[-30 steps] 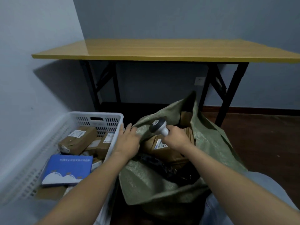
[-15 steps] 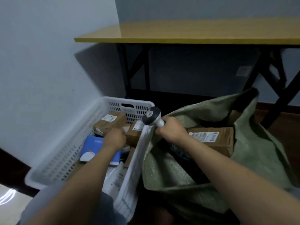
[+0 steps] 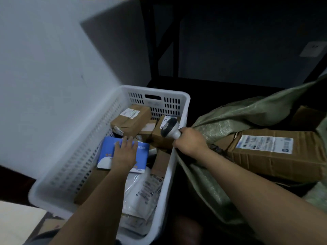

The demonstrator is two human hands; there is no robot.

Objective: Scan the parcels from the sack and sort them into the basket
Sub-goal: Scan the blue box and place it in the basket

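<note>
Left hand (image 3: pixel 124 152) had gone deeper into basket (image 3: pixel 79 147) than half a second before. It lay flat on blue parcel (image 3: pixel 108 151), fingers straight and slightly spread, gripping nothing. Right hand (image 3: pixel 190 143) was curled round handle of scanner (image 3: pixel 169 129), with the head over basket's right rim. Brown boxes (image 3: pixel 131 119) sat at basket's far end, mailers (image 3: pixel 141 191) at the near end. Sack (image 3: pixel 230 117) lay open against basket's right side, with a labelled box (image 3: pixel 276 161) in its mouth.
</note>
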